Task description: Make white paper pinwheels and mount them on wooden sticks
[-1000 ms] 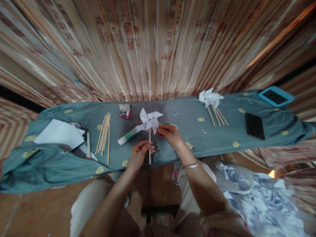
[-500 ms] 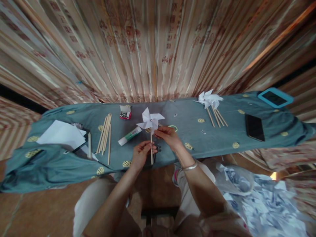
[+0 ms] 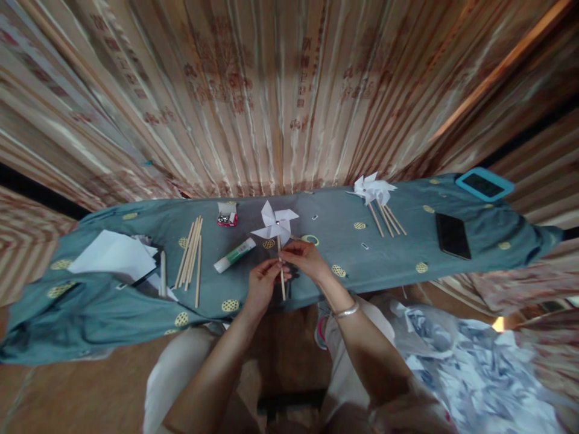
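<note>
In the middle of the head view a white paper pinwheel (image 3: 276, 224) on a thin wooden stick is held over the cloth. My left hand (image 3: 263, 282) pinches the stick from the left, fingers closed round it. Just above, my right hand (image 3: 307, 260) grips the same stick between thumb and fingers. A small shiny pin shows at the pinwheel's centre. Partly behind my right hand lies a pair of scissors, with one pale green handle loop (image 3: 310, 240) showing. Left of the pinwheel lies a green-and-white glue stick (image 3: 234, 255).
Several wooden sticks (image 3: 189, 256), a small red box of pins (image 3: 227, 215) and white paper sheets (image 3: 115, 256) lie on the left. Finished pinwheels (image 3: 375, 191), a black phone (image 3: 453, 235) and a blue-framed device (image 3: 485, 184) are on the right. Paper-filled bags (image 3: 479, 361) stand below.
My right hand has slid down from just under the paper blades to the stick near my left hand. The camera view has shifted slightly.
</note>
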{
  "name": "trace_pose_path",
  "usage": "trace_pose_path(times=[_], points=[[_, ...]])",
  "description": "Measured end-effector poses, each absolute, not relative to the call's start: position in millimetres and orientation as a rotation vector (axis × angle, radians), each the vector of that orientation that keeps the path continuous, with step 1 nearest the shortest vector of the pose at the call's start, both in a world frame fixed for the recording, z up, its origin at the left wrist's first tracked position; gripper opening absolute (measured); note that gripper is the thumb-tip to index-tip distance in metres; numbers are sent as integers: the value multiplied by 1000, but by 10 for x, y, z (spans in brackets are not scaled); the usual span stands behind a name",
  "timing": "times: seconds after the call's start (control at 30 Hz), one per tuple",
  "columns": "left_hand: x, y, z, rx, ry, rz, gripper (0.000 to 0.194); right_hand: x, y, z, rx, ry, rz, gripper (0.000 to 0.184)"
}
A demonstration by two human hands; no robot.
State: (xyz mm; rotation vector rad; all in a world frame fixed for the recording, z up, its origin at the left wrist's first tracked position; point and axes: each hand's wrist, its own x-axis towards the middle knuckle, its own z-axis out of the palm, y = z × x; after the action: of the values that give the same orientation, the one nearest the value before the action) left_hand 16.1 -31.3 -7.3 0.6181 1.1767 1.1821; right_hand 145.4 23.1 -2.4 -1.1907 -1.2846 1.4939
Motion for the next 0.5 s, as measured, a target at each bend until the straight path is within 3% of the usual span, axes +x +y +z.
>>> trace_pose_path(times=[0.27,0.5], points=[[306,-313,-30,632,1135,1179,43,1576,147,-37,-1204,-1210,1523,30],[439,-330,-18,675,1088,1139,48,1777,159,-32,-1288,-1128,1345,34]])
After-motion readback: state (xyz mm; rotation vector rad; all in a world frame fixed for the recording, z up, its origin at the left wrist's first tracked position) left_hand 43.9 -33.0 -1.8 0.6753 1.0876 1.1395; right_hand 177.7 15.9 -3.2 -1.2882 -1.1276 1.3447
